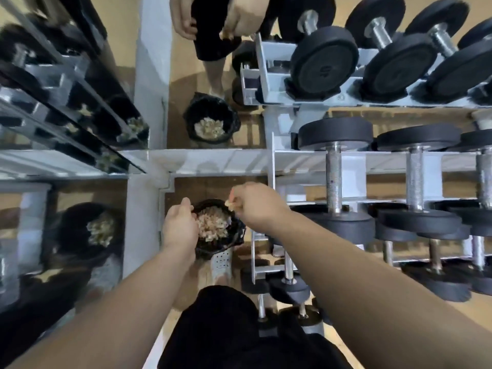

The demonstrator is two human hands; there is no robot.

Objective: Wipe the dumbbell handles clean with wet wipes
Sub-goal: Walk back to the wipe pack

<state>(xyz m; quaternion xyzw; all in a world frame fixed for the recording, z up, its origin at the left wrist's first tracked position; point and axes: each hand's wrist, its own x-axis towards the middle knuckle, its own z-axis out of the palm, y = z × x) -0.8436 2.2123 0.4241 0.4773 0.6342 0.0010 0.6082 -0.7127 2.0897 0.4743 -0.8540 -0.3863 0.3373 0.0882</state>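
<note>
My right hand (255, 203) pinches a crumpled wet wipe (231, 205) just above the far right rim of a bin lined with a black bag (234, 235). Used wipes (214, 223) fill the bin. My left hand (179, 226) hovers at the bin's left rim, fingers loosely curled; whether it touches the bag I cannot tell. Black dumbbells with knurled metal handles (334, 179) lie on a grey rack (271, 166) to the right, in tiers.
A mirror wall (207, 75) straight ahead reflects me, the bin and the rack. More mirror panels (66, 222) stand at the left. A white post (141, 222) rises left of the bin. Small dumbbells (290, 286) sit low on the rack near my legs.
</note>
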